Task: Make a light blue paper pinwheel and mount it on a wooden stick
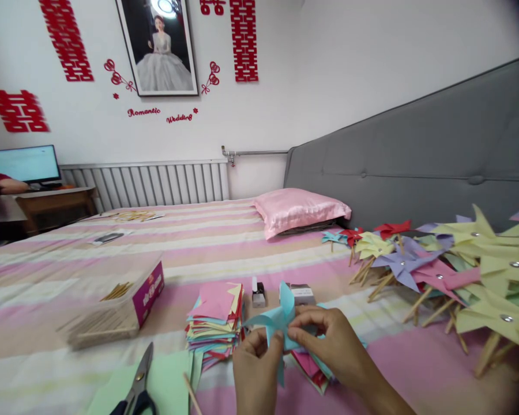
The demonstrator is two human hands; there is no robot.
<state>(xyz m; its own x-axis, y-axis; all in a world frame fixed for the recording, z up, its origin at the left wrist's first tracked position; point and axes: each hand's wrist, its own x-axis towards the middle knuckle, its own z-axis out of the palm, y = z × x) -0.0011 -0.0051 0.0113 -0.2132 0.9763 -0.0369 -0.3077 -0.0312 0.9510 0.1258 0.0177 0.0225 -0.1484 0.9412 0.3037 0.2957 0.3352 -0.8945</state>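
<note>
Between my two hands is a light blue paper pinwheel point(277, 319), its blades partly curled in. My left hand point(258, 366) pinches its lower left side, thumb toward me. From the right, my right hand point(328, 337) grips the pinwheel near its middle with thumb and fingers. Below the hands, partly hidden, lies a small stack of coloured paper point(313, 372). Just left stands a taller pile of cut paper pieces point(214, 323) in pink, yellow, blue and red. Two small boxes point(258, 294) sit behind the hands, the right one partly covered by the pinwheel.
Scissors point(139, 383) lie on green paper point(166, 380) beside a wooden stick point(192, 393). A clear plastic box point(112, 311) holds sticks. Finished pinwheels point(439, 276) crowd the right side by the grey headboard point(415, 144). A pink pillow point(300, 210) lies behind. A person's arm point(11, 185) shows far left.
</note>
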